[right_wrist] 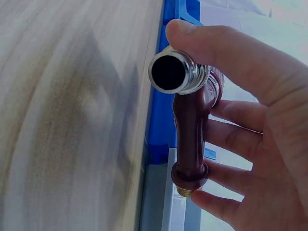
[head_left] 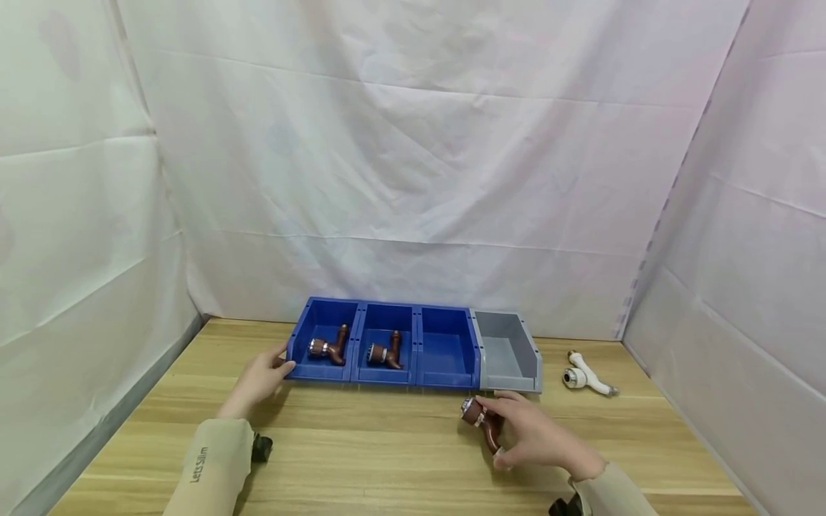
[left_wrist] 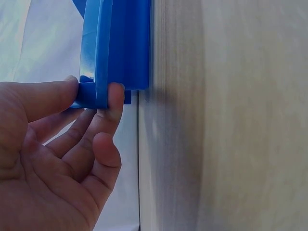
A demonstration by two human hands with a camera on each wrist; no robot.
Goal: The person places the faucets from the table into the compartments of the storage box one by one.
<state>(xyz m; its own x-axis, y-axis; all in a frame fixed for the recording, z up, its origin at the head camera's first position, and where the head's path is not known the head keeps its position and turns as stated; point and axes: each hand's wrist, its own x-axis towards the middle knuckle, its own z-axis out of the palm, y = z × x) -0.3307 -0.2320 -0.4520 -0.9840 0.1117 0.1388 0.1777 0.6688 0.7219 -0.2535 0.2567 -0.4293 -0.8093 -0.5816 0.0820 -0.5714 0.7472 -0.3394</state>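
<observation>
In the head view my left hand (head_left: 258, 378) is at the front left corner of the leftmost blue bin (head_left: 316, 371). The left wrist view shows the thumb and a finger pinching the bin's blue edge (left_wrist: 102, 57) from both sides. My right hand (head_left: 532, 432) holds a brown tap (head_left: 492, 432) above the wood, in front of the grey bin (head_left: 510, 383). Seen from the right wrist, the tap's chrome spout end (right_wrist: 168, 72) lies by the thumb, while fingers support its brown body (right_wrist: 190, 130) down to the brass thread.
One brown tap (head_left: 335, 351) lies in the leftmost blue bin, another brown tap (head_left: 392, 355) in the middle one. A third blue bin (head_left: 445, 347) joins the grey one. At right, a white tap (head_left: 586, 376) lies on the table (head_left: 361, 459). White curtains (head_left: 413, 179) stand behind.
</observation>
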